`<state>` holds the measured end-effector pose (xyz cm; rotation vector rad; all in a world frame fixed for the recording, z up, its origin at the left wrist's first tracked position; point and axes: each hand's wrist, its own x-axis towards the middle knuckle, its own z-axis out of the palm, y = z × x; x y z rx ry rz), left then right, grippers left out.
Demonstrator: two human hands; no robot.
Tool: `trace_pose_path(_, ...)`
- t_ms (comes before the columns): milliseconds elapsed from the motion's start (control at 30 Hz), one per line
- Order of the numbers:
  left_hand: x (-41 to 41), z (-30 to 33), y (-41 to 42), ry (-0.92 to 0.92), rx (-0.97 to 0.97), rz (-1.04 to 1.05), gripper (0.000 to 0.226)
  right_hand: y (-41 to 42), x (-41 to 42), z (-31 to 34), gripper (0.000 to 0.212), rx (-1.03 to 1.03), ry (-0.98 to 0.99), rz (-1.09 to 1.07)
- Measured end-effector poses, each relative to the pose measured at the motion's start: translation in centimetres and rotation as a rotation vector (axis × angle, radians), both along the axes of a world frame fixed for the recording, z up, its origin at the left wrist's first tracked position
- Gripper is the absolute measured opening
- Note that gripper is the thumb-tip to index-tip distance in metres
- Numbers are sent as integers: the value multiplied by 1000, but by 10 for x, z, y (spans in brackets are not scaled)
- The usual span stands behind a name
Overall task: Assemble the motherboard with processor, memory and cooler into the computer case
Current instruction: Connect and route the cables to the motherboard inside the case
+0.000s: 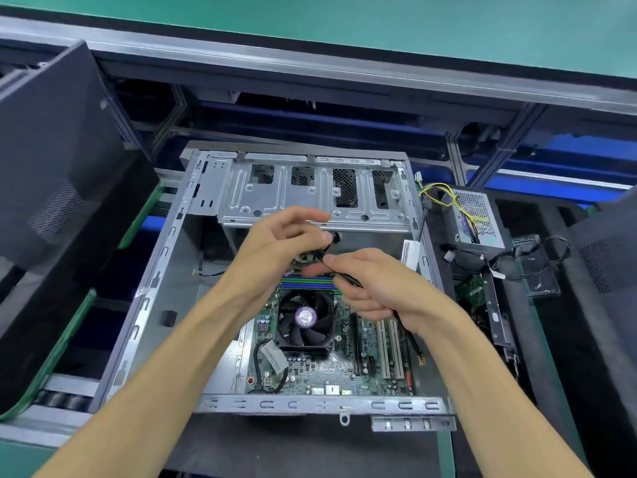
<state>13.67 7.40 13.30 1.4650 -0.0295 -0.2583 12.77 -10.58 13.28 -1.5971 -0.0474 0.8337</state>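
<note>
The open grey computer case [162, 257] lies flat in the middle. Inside it sits the green motherboard [320, 370] with a black cooler fan [305, 320] and blue and green memory slots [306, 281] behind the fan. My left hand [279, 239] is raised over the board's far end and pinches a black cable [348, 278] near its connector. My right hand [372, 284] grips the same cable lower down; the cable trails down past my wrist to the right of the white expansion slots [389, 350].
A metal drive cage [310, 191] spans the case's far side. To the right lie a power supply [477, 215] with yellow wires, loose black cables [517, 263] and a green card [474, 291]. A black panel [65, 167] leans at left.
</note>
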Motion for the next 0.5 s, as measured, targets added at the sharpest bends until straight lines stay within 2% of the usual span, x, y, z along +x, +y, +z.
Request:
trace_pose_path(100,4,-2,1,-36,278,-48,17,3,-3,-3,36,-74,-50,43)
trace_pose_path(200,10,-2,0,-268,863,-13,19,4,-7,-4,35,-92,-55,48)
trace_pose_path(267,10,3,-5,-364,1069,-43,21,4,-7,-4,36,-108,-50,80)
trace_pose_path(400,12,6,-22,-501,1098,-56,8,8,-11,-6,39,-134,-18,121)
trace_pose_path(433,12,5,-25,-500,1052,-44,6,9,-12,-6,40,-129,-19,115)
trace_pose_path(500,12,1,-28,-380,867,-8,5,9,-11,-5,41,-120,-35,116)
